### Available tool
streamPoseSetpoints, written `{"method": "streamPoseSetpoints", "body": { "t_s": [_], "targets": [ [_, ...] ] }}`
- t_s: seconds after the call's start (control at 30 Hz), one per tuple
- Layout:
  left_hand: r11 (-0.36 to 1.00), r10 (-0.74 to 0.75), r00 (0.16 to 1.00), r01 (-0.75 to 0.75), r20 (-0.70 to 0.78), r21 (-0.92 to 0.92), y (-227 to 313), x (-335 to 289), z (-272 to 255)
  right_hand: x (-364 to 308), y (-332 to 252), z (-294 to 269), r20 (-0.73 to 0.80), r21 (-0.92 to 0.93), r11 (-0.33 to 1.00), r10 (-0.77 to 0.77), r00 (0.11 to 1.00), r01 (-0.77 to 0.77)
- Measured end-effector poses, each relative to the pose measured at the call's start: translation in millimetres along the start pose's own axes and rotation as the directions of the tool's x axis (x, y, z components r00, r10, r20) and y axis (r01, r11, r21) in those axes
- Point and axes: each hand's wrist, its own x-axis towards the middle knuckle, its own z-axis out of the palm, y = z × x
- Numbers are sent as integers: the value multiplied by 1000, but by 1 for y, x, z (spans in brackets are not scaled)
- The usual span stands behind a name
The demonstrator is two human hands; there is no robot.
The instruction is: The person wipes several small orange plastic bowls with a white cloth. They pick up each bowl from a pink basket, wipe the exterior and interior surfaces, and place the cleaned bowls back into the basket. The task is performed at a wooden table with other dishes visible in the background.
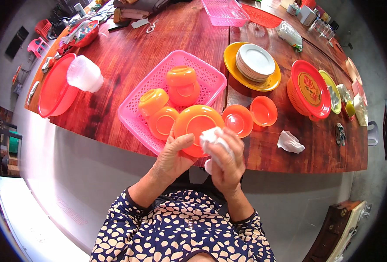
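An orange bowl (192, 118) is turned with its base toward me, gripped at its edge by my left hand (174, 155). My right hand (228, 163) is closed around a crumpled white tissue (213, 139), which lies against the bowl's underside. Just beyond, a pink perforated basket (132, 111) carries several more orange bowls (182, 87), stacked upside down or tilted. Two further orange bowls, one (238, 121) beside my right hand and another (263, 111) to its right, stand upright on the table.
A yellow plate (232, 77) bears a stack of white plates (256, 59). To the right are a red basket (309, 89) and a crumpled tissue (291, 142). At left, a red basin (56, 94) stands by a translucent container (84, 74). The wooden table's (158, 43) front edge is near me.
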Motion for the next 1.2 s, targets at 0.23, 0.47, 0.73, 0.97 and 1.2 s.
{"method": "streamPoseSetpoints", "body": {
  "t_s": [0.23,0.47,0.73,0.97,1.2],
  "targets": [
    [988,39,999,-44,36,148,-5,-7,6,31,12,-8,116,-207,974,-67,991,90],
    [993,45,999,-46,5,109,-10,-4,-6,13,-17,-15,297,-97,994,-10,955,40],
    [999,5,998,-8,64,41,-13,-4,-3,32,0,-8,168,-89,994,-41,985,56],
    [982,160,983,-149,-88,113,-11,-3,-1,22,-5,-10,132,-90,995,47,990,-35],
    [880,309,951,-279,-16,385,-24,-5,5,17,-10,6,138,-97,995,-8,990,21]
  ]
}}
